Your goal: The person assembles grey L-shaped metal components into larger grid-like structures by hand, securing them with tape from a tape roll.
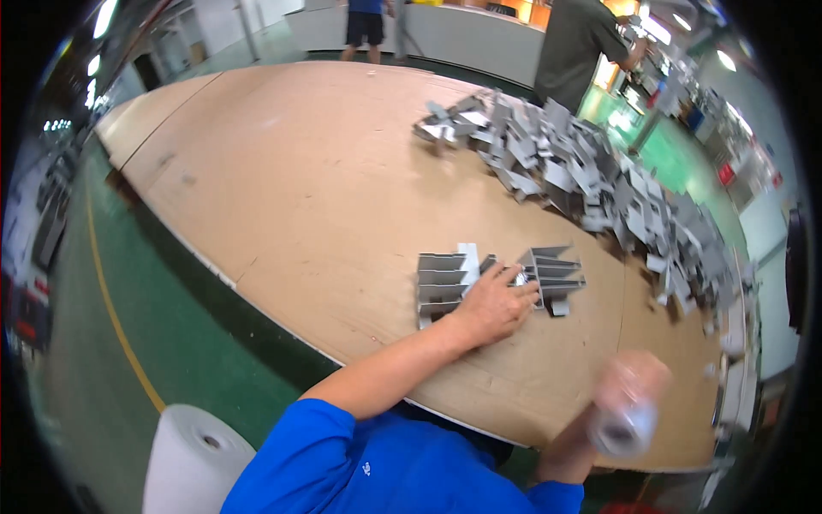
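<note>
While our left hand (pixel 501 307) rests half-open on brackets (pixel 441 278) at frame centre, our right hand (pixel 644 375), blurred, seems closed on film roll (pixel 623 431), lower right. Few brackets grouped, whether wrapped unclear; loose pile (pixel 561 158), upper right, we judge undone.

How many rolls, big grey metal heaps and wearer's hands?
Rolls: 2 (clear roll, blurred, in the right hand; white roll beside the table)
Big grey heaps: 1
Hands: 2 (right, plus left hand)
Total: 5
Metal pieces at the left hand: partly hidden, not counted.
</note>
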`<move>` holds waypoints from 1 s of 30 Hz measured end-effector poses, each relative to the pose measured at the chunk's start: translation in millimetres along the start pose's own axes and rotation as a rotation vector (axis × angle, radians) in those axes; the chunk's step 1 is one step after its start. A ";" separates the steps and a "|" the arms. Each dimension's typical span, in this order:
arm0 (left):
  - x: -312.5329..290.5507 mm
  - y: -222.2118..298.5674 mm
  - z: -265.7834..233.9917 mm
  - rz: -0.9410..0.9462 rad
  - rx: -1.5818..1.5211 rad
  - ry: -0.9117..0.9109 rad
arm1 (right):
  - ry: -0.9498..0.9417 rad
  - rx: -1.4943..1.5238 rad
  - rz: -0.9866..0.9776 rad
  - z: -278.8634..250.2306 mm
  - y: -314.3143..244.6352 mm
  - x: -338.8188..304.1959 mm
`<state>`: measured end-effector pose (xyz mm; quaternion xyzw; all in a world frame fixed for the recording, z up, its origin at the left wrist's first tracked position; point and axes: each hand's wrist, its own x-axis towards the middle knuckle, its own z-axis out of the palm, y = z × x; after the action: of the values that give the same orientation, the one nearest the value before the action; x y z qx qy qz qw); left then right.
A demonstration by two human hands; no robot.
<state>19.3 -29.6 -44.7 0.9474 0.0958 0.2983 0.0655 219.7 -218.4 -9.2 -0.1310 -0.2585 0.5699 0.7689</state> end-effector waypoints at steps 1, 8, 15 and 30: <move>-9.8 1.2 -4.6 -0.046 0.022 -0.006 | -0.448 -0.233 -0.126 59.8 -34.1 18.4; 13.3 -18.8 -15.9 -0.353 -0.113 0.026 | 0.066 -1.431 0.091 43.9 -43.5 1.0; 37.9 -28.2 -13.3 -0.416 -0.013 -0.497 | 0.445 -1.799 0.424 -90.6 -32.6 -38.0; 26.4 -50.6 -67.4 -0.368 -0.096 -0.412 | 0.452 -1.791 0.526 -97.8 -49.9 -29.3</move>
<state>-5.7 29.9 15.6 0.9505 0.2368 0.0867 0.1813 307.2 -252.7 -73.1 -0.8305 -0.4059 0.2765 0.2628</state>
